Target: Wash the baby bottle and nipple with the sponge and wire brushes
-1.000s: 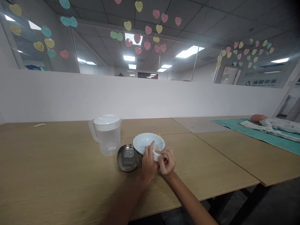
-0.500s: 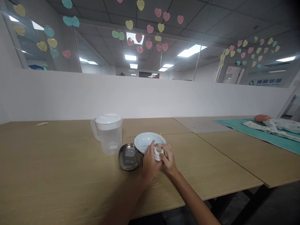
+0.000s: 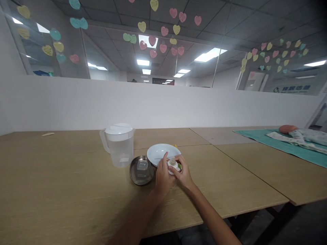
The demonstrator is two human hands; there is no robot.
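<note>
Between my two hands is a baby bottle [image 3: 173, 164] with a white collar and a clear teat pointing up; its lower body is hidden by my fingers. My left hand [image 3: 163, 175] wraps its left side, with one finger raised. On the right, my right hand [image 3: 184, 172] grips the collar with thumb and fingers. Just behind the hands lies a white plate [image 3: 159, 149] with a thin stick-like item across it. To their left sits a metal kidney dish [image 3: 135, 177] holding a small clear plastic piece [image 3: 142, 165].
A lidded clear plastic jug [image 3: 121, 149] stands left of the dish. A flat pale piece [image 3: 48, 134] lies at the far left of the wooden table [image 3: 63, 190]. At the far right, a green cloth [image 3: 276, 144] carries a patterned garment [image 3: 306, 137]. A white wall [image 3: 153, 105] closes the back.
Both hands still hold the bottle, with the right hand's fingers slightly shifted around the collar. The whole view has moved a little.
</note>
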